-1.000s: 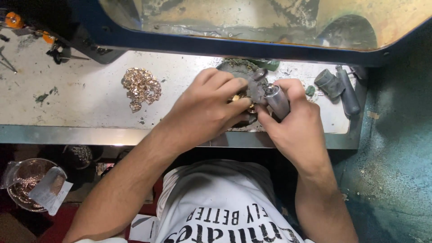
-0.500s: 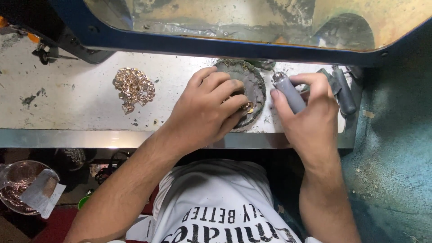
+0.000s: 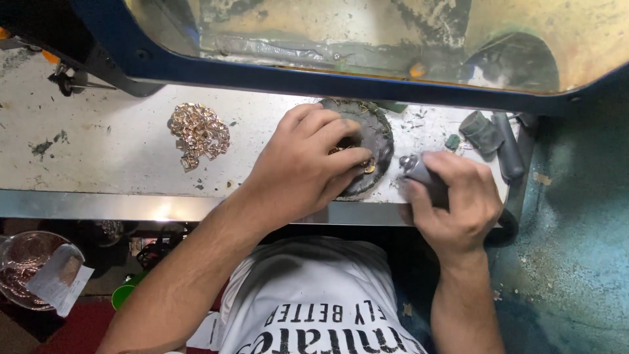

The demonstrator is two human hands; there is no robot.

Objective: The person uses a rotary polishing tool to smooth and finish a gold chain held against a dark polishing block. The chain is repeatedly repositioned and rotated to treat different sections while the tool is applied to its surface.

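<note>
Head view. The left hand (image 3: 304, 167) rests on a dark round dish (image 3: 377, 134) on the pale worktop (image 3: 118, 157), its fingertips pressed together on small gold-coloured pieces (image 3: 367, 165) at the dish's centre. The right hand (image 3: 458, 200), just beside the dish, is closed around a grey cylindrical tool (image 3: 419, 172). A heap of gold-coloured rings (image 3: 198, 133) lies well apart to the left.

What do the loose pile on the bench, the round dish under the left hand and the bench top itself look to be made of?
Pile of small pieces: probably gold-toned metal, shiny, glinting in the light.
Round dish: dark and grimy, ribbed rim; maybe metal or rubber, unclear.
Bench top: pale and matt, stained and flecked, with a bright metal front edge.
The left hand covers most of the dish.
</note>
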